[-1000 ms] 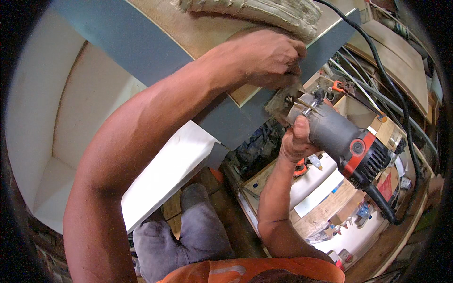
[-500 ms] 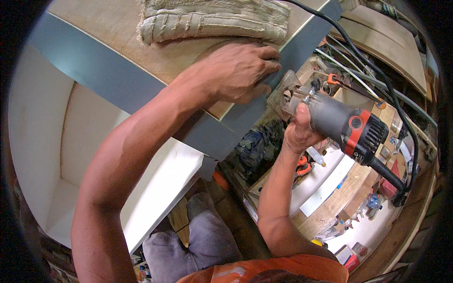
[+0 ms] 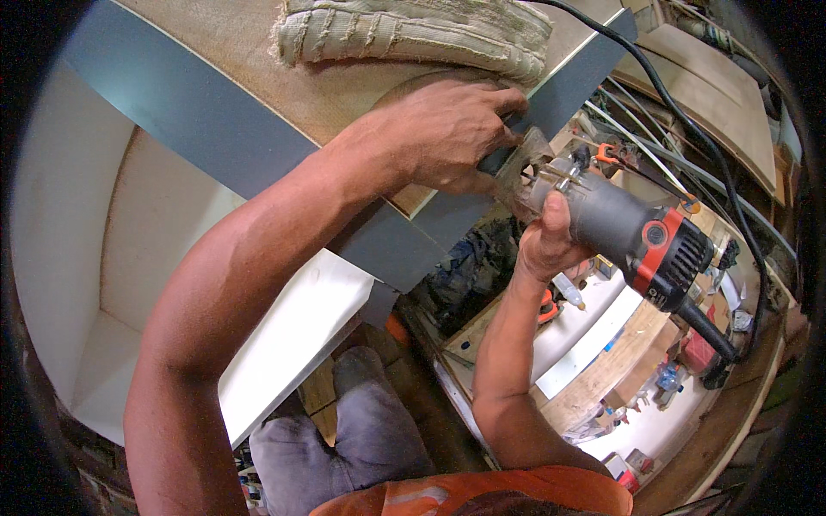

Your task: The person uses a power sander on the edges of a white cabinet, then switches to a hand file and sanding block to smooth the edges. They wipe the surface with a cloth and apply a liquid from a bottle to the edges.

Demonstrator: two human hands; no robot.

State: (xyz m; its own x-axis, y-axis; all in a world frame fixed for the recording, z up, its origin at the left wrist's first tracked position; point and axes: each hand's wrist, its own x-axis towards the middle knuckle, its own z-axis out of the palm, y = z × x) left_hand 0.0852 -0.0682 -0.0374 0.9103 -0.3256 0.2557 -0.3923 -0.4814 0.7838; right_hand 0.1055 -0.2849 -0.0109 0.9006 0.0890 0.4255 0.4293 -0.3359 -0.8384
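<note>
My right hand [image 3: 555, 241] is wrapped round a trim router [image 3: 615, 215], a grey and black body with a red band, held on its side. The router's clear base [image 3: 523, 168] meets the edge of a grey-bordered panel [image 3: 344, 236]. On the panel near its corner rests my left hand [image 3: 456, 133], its fingers bent and the thumb apart from them, close against the base. Whether those fingers touch the base is hard to tell. Beyond the left hand lies a folded beige cloth [image 3: 413, 34] with frayed edges.
A black power cord [image 3: 688, 103] loops from the router along the right. Below the panel stands a white cabinet [image 3: 292, 335]. A workbench [image 3: 602, 370] at the right carries tools, a small bottle [image 3: 568, 291] and scraps. Wooden panels [image 3: 714, 95] lean at the far right.
The router base has come closer to the panel edge and my left hand. My view has shifted a little, so the panel and cloth appear further right.
</note>
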